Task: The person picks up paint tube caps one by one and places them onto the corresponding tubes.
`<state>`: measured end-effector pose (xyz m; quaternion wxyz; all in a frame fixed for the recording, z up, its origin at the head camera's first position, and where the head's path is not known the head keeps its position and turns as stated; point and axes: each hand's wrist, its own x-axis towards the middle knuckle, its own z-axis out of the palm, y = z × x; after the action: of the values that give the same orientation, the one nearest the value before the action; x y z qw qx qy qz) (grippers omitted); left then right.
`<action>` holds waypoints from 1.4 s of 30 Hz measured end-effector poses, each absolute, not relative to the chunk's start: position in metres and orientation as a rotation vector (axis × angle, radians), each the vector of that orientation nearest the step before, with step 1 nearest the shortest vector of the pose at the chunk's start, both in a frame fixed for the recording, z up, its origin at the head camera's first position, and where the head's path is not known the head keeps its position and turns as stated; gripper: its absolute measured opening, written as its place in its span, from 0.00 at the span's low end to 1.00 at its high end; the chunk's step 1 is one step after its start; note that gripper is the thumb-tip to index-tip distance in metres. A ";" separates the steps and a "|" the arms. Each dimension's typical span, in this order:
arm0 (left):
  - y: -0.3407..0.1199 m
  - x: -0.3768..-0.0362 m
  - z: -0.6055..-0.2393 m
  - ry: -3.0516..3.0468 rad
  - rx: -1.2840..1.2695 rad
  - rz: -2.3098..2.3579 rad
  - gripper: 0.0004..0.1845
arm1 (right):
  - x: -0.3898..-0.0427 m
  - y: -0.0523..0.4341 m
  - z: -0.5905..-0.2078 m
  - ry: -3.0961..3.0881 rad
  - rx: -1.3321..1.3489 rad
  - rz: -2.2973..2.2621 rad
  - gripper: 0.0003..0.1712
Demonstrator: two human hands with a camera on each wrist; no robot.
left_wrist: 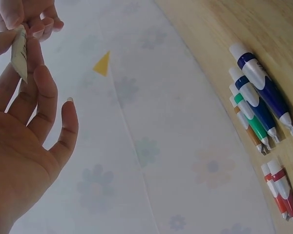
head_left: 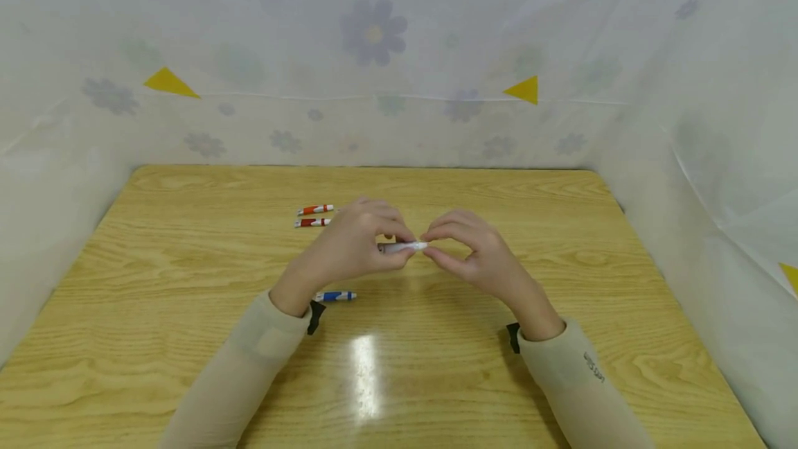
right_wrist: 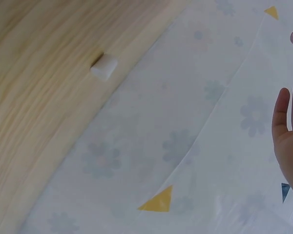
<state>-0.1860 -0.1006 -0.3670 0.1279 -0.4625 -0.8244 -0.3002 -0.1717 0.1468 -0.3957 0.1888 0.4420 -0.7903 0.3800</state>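
Observation:
Over the middle of the wooden table [head_left: 561, 241] both hands meet on a short white pen [head_left: 404, 247], held level. My left hand [head_left: 397, 242] pinches its left part between thumb and fingers. My right hand [head_left: 435, 247] pinches its right tip. In the left wrist view the white pen [left_wrist: 19, 54] stands between my left thumb and forefinger, the right hand's fingers [left_wrist: 36, 19] at its upper end, and the other left fingers spread loose. The right wrist view catches only the edge of the right hand [right_wrist: 289, 139].
Two red pens [head_left: 314, 216] lie side by side behind the left hand, and a blue pen [head_left: 335, 296] lies by the left wrist. Several blue, green and brown pens [left_wrist: 256, 109] lie in a row. A small white cap [right_wrist: 104, 67] lies near the table's edge. Flowered sheeting [head_left: 374, 54] walls three sides.

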 end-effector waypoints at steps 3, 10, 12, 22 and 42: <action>-0.101 -0.187 -0.368 -2.401 -1.349 -0.895 0.04 | -0.171 0.146 -0.395 -2.219 1.244 1.083 0.12; -0.101 -0.187 -0.369 -2.403 -1.364 -0.919 0.03 | -0.169 0.146 -0.393 -2.224 1.223 1.068 0.13; -0.101 -0.187 -0.368 -2.407 -1.367 -0.916 0.03 | -0.169 0.146 -0.393 -2.213 1.214 1.054 0.12; -0.097 -0.184 -0.365 -2.379 -1.344 -0.820 0.02 | -0.171 0.147 -0.394 -2.198 1.195 1.025 0.10; -0.094 -0.183 -0.368 -2.352 -1.292 -0.723 0.03 | -0.175 0.150 -0.396 -2.201 1.190 1.035 0.10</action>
<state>-0.1832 -0.0943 -0.3682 0.1803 -0.4572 -0.8324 -0.2560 -0.1747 0.1498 -0.3960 0.2153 0.4291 -0.7938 0.3734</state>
